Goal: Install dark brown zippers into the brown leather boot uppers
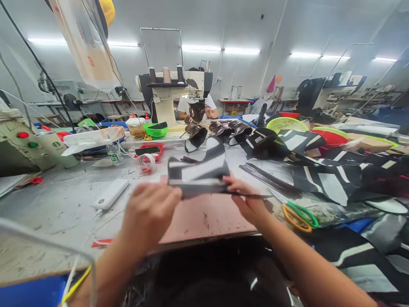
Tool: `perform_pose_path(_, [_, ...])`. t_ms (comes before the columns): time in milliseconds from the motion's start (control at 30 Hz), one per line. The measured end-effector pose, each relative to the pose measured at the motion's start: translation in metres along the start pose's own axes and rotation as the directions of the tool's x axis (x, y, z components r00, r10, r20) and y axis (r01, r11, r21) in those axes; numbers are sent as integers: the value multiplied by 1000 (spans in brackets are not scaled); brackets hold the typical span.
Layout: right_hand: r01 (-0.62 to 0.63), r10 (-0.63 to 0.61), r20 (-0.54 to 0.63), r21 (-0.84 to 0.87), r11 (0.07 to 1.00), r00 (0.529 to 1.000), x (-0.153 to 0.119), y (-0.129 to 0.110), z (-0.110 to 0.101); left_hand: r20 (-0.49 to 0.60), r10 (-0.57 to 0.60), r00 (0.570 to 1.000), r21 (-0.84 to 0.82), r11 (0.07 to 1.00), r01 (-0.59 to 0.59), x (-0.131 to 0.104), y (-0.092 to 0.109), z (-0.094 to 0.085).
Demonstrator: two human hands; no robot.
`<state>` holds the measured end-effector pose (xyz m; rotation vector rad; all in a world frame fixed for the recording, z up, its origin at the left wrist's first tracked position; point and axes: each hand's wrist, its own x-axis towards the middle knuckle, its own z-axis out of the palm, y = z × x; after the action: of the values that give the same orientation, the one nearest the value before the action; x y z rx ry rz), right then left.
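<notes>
Left hand point(152, 209): grips black-and-white panel point(202, 169), eight o'clock
Right hand point(247, 198): pinches it, four o'clock
Panel edge point(203, 189): apparently being aligned — needs steadiness

A: Notice anything at mid-frame?
B: Yes: see a black-and-white piece point(201, 169), blurred, gripped by the left hand point(153, 211) at its lower left corner and by the right hand point(248, 198) at its lower right, over the table point(67, 209).
A: And right of centre?
B: Spot scissors point(286, 204) with one orange and one green handle, just beside other black-and-white pieces point(332, 182).
A: Now look left.
B: Find a dark phone point(147, 151) in a red tray point(160, 152), just below a green basket point(156, 131).
A: Try upper centre.
B: See a sewing machine point(164, 108) topped with three spools point(166, 75), and behind it a partly hidden person in white point(210, 103).
</notes>
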<state>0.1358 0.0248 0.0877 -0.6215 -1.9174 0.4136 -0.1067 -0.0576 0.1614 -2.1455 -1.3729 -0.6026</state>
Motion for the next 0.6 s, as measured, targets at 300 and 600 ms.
perform_pose_path(300, [-580,605,208,-174,796,768,-81,33,18,857,-16,516,-407,593,695,-35,2,100])
perform_pose_path(600, [-294,299,-62,-451,842,952,-54,7,38,874,-36,485,-365,610,703,-34,-2,142])
